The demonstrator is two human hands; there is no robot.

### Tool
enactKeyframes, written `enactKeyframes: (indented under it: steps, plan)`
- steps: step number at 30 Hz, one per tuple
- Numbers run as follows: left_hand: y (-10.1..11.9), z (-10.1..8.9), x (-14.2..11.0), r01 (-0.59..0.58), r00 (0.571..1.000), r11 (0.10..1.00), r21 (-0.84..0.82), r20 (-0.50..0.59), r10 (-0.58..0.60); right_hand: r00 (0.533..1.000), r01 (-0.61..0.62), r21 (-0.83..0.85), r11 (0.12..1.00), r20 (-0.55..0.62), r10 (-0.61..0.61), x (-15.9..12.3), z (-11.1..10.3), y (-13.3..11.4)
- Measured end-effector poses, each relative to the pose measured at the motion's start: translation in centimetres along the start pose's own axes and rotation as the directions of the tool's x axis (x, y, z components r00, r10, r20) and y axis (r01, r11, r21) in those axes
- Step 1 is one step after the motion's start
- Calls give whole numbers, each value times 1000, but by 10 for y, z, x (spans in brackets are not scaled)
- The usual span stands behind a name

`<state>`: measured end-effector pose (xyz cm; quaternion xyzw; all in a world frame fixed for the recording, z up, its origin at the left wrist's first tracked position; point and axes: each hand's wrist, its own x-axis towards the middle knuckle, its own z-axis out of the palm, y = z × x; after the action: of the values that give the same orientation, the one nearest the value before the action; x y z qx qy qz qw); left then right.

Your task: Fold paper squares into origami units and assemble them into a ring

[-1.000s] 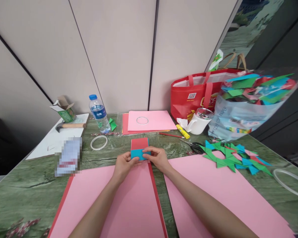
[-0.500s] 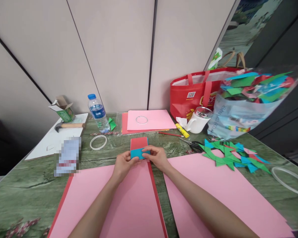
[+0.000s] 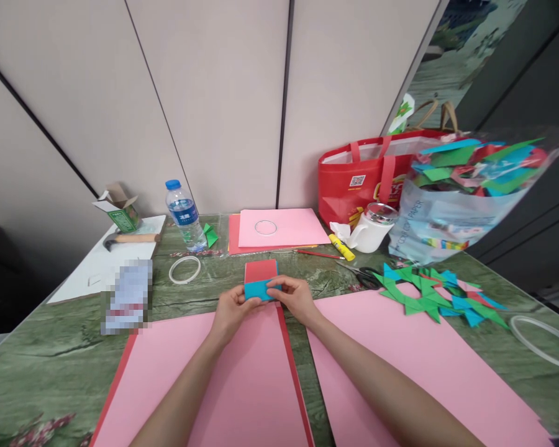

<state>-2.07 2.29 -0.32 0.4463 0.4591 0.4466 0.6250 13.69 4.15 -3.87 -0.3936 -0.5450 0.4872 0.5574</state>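
A small strip of folded paper (image 3: 261,271), red on one face and blue on the other, is held between my two hands above the top edge of a pink sheet. Its blue part (image 3: 256,290) faces me along the lower edge. My left hand (image 3: 233,310) pinches the left lower corner between thumb and fingers. At the right end, my right hand (image 3: 295,298) is closed on the paper with fingertips across the blue part. Beneath my forearms lie large pink sheets (image 3: 242,372), the left ones with a red sheet showing at the sides.
Green and blue folded paper pieces (image 3: 414,295) lie at right, near black scissors (image 3: 366,276). Behind are a glue stick (image 3: 341,246), a white mug (image 3: 372,230), a red bag (image 3: 354,174) and a stuffed plastic bag (image 3: 461,205). A water bottle (image 3: 185,217) and a hammer (image 3: 135,238) stand left.
The red part above the blue fold looks slightly shorter and leans more toward me. Both hands keep their grip in nearly the same place.
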Motion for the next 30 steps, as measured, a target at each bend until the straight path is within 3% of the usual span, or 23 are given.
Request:
enactKeyframes:
  steps: [14,19,25,30]
  plan:
    - [-2,3,-1,-70,994,988,137,-69,80,999,7,-164,986,54,2,-6,3,-4]
    - [-3,3,0,-99,991,987,130,-74,109,997,27,-129,991,69,-18,-6,5,-2]
    - [0,1,0,-108,992,991,81,-58,113,994,-39,103,994,104,28,-1,2,3]
    - [0,-3,3,-111,993,994,13,-46,111,997,-48,125,991,68,40,1,3,2]
